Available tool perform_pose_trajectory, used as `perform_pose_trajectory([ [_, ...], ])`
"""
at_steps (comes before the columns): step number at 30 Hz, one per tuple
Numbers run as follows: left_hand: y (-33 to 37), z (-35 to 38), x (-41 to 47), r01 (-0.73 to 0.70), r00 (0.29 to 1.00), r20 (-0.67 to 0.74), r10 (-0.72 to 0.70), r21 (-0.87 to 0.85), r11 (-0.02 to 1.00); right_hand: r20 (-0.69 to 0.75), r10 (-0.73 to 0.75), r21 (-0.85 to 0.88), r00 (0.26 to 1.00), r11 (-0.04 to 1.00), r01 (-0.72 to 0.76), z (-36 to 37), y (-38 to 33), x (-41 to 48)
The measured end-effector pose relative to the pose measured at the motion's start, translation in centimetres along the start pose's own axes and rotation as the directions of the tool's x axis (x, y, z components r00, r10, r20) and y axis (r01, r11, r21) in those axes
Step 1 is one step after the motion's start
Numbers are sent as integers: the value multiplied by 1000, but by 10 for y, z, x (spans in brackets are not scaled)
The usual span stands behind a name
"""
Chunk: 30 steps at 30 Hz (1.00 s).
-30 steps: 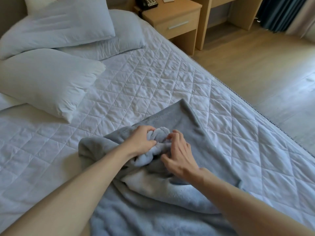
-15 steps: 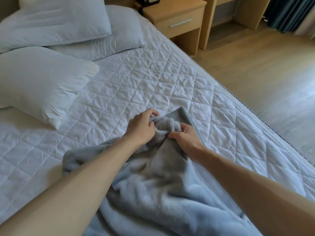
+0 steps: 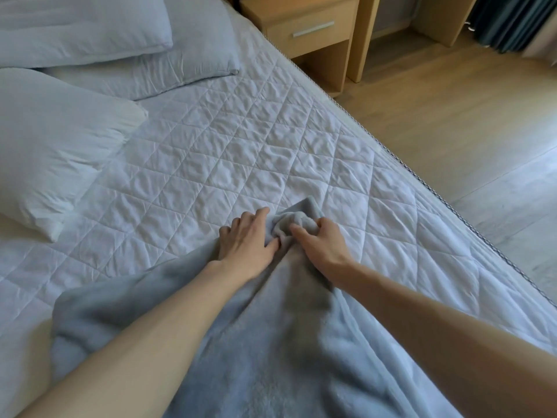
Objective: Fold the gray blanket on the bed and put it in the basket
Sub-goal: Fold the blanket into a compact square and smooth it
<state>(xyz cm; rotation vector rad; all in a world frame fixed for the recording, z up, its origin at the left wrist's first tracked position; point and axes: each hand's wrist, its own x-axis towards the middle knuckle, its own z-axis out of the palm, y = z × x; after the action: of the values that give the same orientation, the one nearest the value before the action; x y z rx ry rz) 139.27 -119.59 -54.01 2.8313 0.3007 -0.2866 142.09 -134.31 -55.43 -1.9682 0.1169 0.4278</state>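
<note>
The gray blanket lies rumpled on the white quilted bed, spreading from the lower edge of the view up to a bunched corner near the middle. My left hand rests on the blanket beside that bunch, fingers fairly straight and spread, thumb against the cloth. My right hand grips the bunched corner, fingers curled over its far side. The two hands are close together with the bunch between them. No basket is in view.
Three white pillows lie at the head of the bed on the left. A wooden nightstand stands past the bed's far corner. The bed's right edge runs diagonally, with wooden floor beyond it.
Both hands have pushed the bunched blanket corner farther up the bed, drawing the blanket out behind. My left hand has opened from a grip to lie flatter on the cloth.
</note>
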Motion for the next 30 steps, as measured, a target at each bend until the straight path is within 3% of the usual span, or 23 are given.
perform_pose_trajectory([
  [6, 9, 0, 13, -83, 997, 8, 83, 34, 996, -86, 7, -2, 996, 1000, -7, -9, -8, 22],
  [11, 18, 1, 24, -2, 995, -98, 6, 41, 999, -221, -34, -40, 975, 999, 26, -15, -21, 44],
  [16, 11, 19, 12, 5, 999, -47, 6, 223, 975, -121, -65, -154, 991, 987, 46, -9, -6, 36],
  [21, 2, 19, 11, 31, 993, -119, 6, 304, 952, -131, -155, -324, 979, 940, 106, -9, 7, 5],
  [25, -6, 8, 19, 65, 978, -206, 8, 344, 937, -130, -160, -454, 979, 887, 85, -10, 19, -11],
  [30, -5, 11, 23, 60, 985, -174, -5, 313, 948, -111, -182, -452, 977, 885, 113, -8, 20, -3],
])
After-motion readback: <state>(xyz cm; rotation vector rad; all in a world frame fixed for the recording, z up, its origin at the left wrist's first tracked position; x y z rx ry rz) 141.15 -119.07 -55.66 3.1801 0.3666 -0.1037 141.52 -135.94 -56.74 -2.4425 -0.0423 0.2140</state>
